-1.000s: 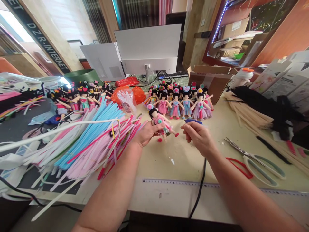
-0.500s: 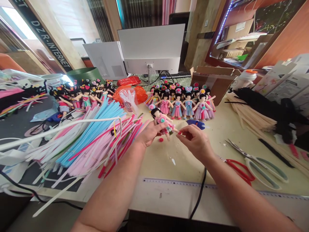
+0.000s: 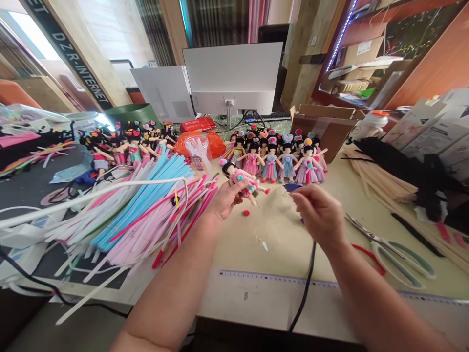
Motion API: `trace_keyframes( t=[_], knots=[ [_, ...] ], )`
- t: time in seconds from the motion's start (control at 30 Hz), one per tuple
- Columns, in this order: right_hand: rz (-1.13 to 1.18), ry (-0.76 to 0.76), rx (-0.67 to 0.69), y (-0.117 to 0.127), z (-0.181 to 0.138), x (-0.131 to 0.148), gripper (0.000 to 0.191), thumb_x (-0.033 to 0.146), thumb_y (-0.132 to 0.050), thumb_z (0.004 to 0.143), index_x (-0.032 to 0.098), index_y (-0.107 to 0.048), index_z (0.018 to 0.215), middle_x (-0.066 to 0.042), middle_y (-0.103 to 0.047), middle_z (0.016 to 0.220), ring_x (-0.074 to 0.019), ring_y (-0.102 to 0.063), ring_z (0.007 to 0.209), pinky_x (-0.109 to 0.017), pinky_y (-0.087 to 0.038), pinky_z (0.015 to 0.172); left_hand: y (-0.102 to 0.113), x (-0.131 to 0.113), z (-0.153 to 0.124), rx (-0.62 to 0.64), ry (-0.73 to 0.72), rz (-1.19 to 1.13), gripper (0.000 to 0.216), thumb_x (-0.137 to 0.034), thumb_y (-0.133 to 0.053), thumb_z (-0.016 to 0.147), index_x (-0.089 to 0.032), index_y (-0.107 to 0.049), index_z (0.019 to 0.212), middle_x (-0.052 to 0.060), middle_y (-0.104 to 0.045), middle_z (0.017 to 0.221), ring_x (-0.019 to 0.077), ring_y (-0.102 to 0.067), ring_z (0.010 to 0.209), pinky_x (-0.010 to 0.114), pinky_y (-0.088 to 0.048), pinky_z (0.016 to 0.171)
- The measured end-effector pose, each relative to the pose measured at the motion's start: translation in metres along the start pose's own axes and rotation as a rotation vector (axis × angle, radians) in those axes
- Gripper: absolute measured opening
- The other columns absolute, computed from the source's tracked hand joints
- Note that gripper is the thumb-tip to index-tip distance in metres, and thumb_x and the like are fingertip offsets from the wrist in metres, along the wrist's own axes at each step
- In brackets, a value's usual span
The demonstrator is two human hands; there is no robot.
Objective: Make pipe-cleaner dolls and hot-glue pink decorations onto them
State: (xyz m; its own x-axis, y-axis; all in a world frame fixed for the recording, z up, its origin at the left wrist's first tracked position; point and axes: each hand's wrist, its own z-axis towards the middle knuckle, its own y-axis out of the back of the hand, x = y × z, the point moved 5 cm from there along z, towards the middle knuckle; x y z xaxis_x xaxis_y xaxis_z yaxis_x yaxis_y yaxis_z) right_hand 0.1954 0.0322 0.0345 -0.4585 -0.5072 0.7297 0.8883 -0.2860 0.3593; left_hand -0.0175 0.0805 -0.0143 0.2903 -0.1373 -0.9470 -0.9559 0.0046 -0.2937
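Observation:
My left hand grips a small pipe-cleaner doll with black hair, a pink dress and a flower on its head. It lies tilted, legs toward the right, with a red shoe on one foot. Below it a small red fuzzy piece rests on the tabletop. To the right, apart from the doll, my right hand is closed with thumb and fingertips together; whatever they may pinch is hidden. Just behind those fingers lies a blue glue gun, partly covered by the hand, with a black cord running to the table's front edge.
Finished dolls stand in rows at the back, others further left. Bundled pipe cleaners cover the left side. Scissors and red-handled cutters lie right, a ruler in front. A monitor stands behind.
My right hand has left the doll's foot and moved right, toward the glue gun. A red shoe now shows on that foot. My left hand and the doll have shifted slightly left.

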Motion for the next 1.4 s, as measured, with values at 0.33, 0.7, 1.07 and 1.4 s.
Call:
trace_keyframes(
  t=[0.33, 0.7, 1.07, 1.4],
  knots=[
    [0.045, -0.444, -0.008, 0.059, 0.027, -0.055, 0.048, 0.052, -0.076, 0.058, 0.022, -0.065, 0.094, -0.002, -0.063, 0.078, -0.0167, -0.057, 0.066, -0.028, -0.045, 0.053, 0.01, 0.0, 0.006, -0.082, -0.026, -0.117, 0.04, -0.048, -0.082, 0.058, -0.017, -0.063, 0.076, -0.002, -0.06, 0.06, 0.007, -0.052, 0.051, 0.017, -0.03, 0.044],
    [-0.323, -0.552, 0.328, -0.014, 0.026, -0.082, 0.023, 0.04, -0.068, 0.065, 0.021, -0.058, 0.056, 0.0, -0.056, 0.053, -0.0164, -0.053, 0.055, -0.028, -0.04, 0.052, 0.013, -0.002, 0.009, -0.125, -0.024, -0.229, 0.029, -0.036, -0.082, 0.065, -0.015, -0.064, 0.072, -0.002, -0.059, 0.058, 0.0051, -0.047, 0.046, 0.017, -0.03, 0.041],
    [0.524, -0.706, 0.323, -0.041, 0.007, -0.058, 0.025, 0.036, -0.074, 0.061, 0.018, -0.062, 0.073, -0.002, -0.06, 0.067, -0.0084, -0.045, 0.052, -0.021, -0.035, 0.042, 0.016, 0.004, 0.011, -0.178, 0.01, -0.288, 0.027, -0.029, -0.083, 0.064, -0.015, -0.062, 0.073, -0.003, -0.062, 0.061, 0.0051, -0.051, 0.049, 0.018, -0.032, 0.045],
    [0.373, -0.644, 0.443, -0.039, -0.006, -0.044, 0.041, 0.059, -0.066, 0.071, 0.018, -0.063, 0.073, 0.001, -0.049, 0.058, -0.0109, -0.042, 0.054, -0.023, -0.03, 0.044, 0.013, 0.007, 0.008, -0.21, 0.089, -0.36, 0.023, -0.03, -0.076, 0.075, -0.016, -0.058, 0.07, -0.004, -0.059, 0.059, 0.0068, -0.059, 0.053, 0.018, -0.041, 0.048]
  ],
)
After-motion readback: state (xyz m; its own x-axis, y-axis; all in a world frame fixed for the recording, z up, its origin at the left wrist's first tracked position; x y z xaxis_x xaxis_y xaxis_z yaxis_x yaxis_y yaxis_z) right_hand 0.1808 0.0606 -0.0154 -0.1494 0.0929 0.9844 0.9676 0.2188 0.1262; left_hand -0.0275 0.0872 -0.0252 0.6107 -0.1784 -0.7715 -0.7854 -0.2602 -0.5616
